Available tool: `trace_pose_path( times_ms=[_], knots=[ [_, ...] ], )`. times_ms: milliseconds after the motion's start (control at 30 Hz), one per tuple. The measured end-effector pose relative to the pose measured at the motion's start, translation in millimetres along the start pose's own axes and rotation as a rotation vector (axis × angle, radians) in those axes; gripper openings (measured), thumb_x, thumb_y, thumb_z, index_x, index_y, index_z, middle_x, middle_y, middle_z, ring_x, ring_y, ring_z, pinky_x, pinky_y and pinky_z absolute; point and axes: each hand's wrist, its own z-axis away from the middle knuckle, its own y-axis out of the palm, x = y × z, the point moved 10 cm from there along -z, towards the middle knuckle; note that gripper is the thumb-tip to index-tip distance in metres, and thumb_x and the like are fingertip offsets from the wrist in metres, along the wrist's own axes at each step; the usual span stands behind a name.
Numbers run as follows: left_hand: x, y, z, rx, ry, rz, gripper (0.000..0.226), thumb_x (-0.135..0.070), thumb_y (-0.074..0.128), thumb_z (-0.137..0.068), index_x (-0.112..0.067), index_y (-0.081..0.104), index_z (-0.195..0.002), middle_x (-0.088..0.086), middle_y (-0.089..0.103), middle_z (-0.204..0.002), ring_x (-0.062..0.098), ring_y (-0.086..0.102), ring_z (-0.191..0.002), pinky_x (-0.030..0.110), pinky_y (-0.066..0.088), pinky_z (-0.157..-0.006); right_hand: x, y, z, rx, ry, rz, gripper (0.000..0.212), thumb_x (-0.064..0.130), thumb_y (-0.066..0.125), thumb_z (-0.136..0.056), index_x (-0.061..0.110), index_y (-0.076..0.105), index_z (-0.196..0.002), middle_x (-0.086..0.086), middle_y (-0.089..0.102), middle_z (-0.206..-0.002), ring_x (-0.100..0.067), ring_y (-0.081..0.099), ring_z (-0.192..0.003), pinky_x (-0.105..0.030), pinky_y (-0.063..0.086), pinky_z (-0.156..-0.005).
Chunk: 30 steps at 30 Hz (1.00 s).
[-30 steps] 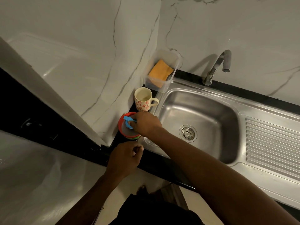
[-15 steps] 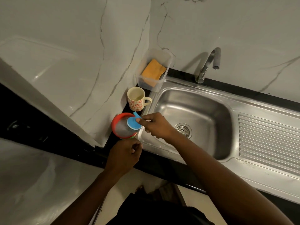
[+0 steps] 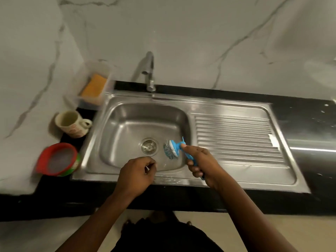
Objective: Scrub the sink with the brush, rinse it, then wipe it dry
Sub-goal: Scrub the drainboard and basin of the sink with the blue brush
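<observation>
The steel sink (image 3: 127, 124) fills the middle of the view, with its drain (image 3: 149, 145) near the basin's front. My right hand (image 3: 201, 164) grips the blue handle of a scrub brush (image 3: 171, 149). The brush's wiry grey head hangs inside the basin just right of the drain. My left hand (image 3: 137, 174) hovers over the sink's front rim with its fingers curled and nothing visible in them. An orange cloth or sponge (image 3: 94, 86) lies in a clear plastic box at the back left.
A tap (image 3: 150, 70) rises behind the basin. The ribbed drainboard (image 3: 236, 139) lies to the right. Left of the sink stand a patterned mug (image 3: 71, 124) and a red-rimmed round tub (image 3: 58, 160) on the black counter. Marble walls close in behind and to the left.
My right hand lifted the brush off the red tub and carried it right into the basin beside the drain. The view swung right, centring the sink. My left hand stayed curled at the front.
</observation>
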Motion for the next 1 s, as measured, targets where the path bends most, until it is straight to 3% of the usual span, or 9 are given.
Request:
trace_pose_path(
  times_ms=[67, 200, 300, 400, 500, 600, 700, 833, 1000],
  knots=[
    [-31.3, 30.3, -7.6, 0.029, 0.031, -0.016, 0.007, -0.037, 0.068, -0.093, -0.032, 0.073, -0.090, -0.023, 0.069, -0.079, 0.000, 0.065, -0.072, 0.027, 0.055, -0.067, -6.4, -49.4, 9.1, -0.050, -0.017, 0.002, 0.022, 0.049, 0.073, -0.093, 0.029, 0.078, -0.088, -0.001, 0.043, -0.067, -0.011, 0.024, -0.050, -0.021, 0.014, -0.043],
    [-80.9, 78.4, -18.5, 0.071, 0.073, -0.049, 0.014, -0.041, 0.065, -0.094, -0.034, 0.067, -0.082, -0.022, 0.066, -0.074, 0.001, 0.063, -0.071, 0.024, 0.049, -0.062, -22.5, -134.8, 24.1, -0.165, -0.042, 0.008, 0.026, 0.041, 0.074, -0.095, 0.020, 0.078, -0.110, 0.001, 0.043, -0.064, -0.010, 0.026, -0.048, -0.020, 0.019, -0.040],
    [-106.3, 105.2, -21.1, 0.111, 0.083, -0.030, 0.013, -0.040, 0.065, -0.096, -0.035, 0.071, -0.085, -0.025, 0.066, -0.075, -0.004, 0.063, -0.074, 0.014, 0.043, -0.061, -33.9, -188.3, 35.4, -0.258, -0.080, 0.034, 0.029, 0.041, 0.073, -0.096, 0.020, 0.078, -0.115, 0.003, 0.045, -0.061, -0.008, 0.030, -0.046, -0.021, 0.025, -0.040],
    [-121.9, 123.5, -22.5, 0.133, 0.089, -0.020, 0.013, -0.039, 0.065, -0.096, -0.034, 0.073, -0.087, -0.026, 0.067, -0.077, -0.005, 0.063, -0.074, 0.017, 0.047, -0.063, -38.9, -249.1, 48.4, -0.454, -0.136, 0.144, 0.031, 0.042, 0.072, -0.096, 0.019, 0.078, -0.116, 0.005, 0.054, -0.060, -0.005, 0.039, -0.045, -0.020, 0.032, -0.043],
    [-128.0, 131.7, -22.6, 0.144, 0.088, -0.018, 0.012, -0.039, 0.066, -0.096, -0.034, 0.074, -0.089, -0.025, 0.069, -0.079, -0.004, 0.064, -0.073, 0.021, 0.052, -0.065, -42.2, -303.2, 67.3, -0.679, -0.141, 0.483, 0.037, 0.042, 0.069, -0.099, 0.021, 0.071, -0.129, 0.010, 0.071, -0.086, 0.004, 0.057, -0.063, -0.015, 0.041, -0.056],
    [-131.9, 135.2, -23.3, 0.159, 0.107, -0.026, 0.011, -0.038, 0.066, -0.097, -0.034, 0.074, -0.089, -0.025, 0.069, -0.080, -0.003, 0.064, -0.073, 0.021, 0.052, -0.065, -56.7, -323.2, 81.4, -0.857, -0.081, 0.666, 0.039, 0.042, 0.062, -0.103, 0.025, 0.064, -0.138, 0.001, 0.071, -0.100, -0.003, 0.061, -0.075, -0.028, 0.050, -0.062],
    [-132.9, 136.8, -26.7, 0.180, 0.125, -0.045, 0.012, -0.039, 0.066, -0.097, -0.034, 0.073, -0.090, -0.024, 0.069, -0.080, -0.003, 0.064, -0.073, 0.020, 0.051, -0.064, -63.6, -264.7, 55.8, -0.779, -0.118, 0.712, 0.038, 0.052, 0.057, -0.102, 0.032, 0.065, -0.134, 0.006, 0.069, -0.091, -0.011, 0.066, -0.076, -0.032, 0.055, -0.067],
    [-133.2, 138.8, -34.7, 0.211, 0.152, -0.076, 0.011, -0.039, 0.066, -0.096, -0.034, 0.071, -0.087, -0.023, 0.068, -0.077, -0.002, 0.063, -0.071, 0.027, 0.054, -0.064, -54.9, -163.9, 22.7, -0.519, -0.192, 0.900, 0.047, 0.052, 0.054, -0.103, 0.041, 0.051, -0.148, 0.001, 0.074, -0.111, -0.018, 0.071, -0.095, -0.039, 0.059, -0.085],
    [-137.8, 140.6, -40.1, 0.255, 0.162, -0.082, 0.012, -0.041, 0.065, -0.097, -0.034, 0.075, -0.095, -0.024, 0.070, -0.082, -0.003, 0.065, -0.074, 0.026, 0.058, -0.071, -66.5, -282.8, 54.1, -0.697, -0.062, 0.854, 0.036, 0.054, 0.057, -0.100, 0.036, 0.065, -0.130, 0.005, 0.073, -0.091, -0.018, 0.070, -0.080, -0.039, 0.059, -0.075]
  ],
)
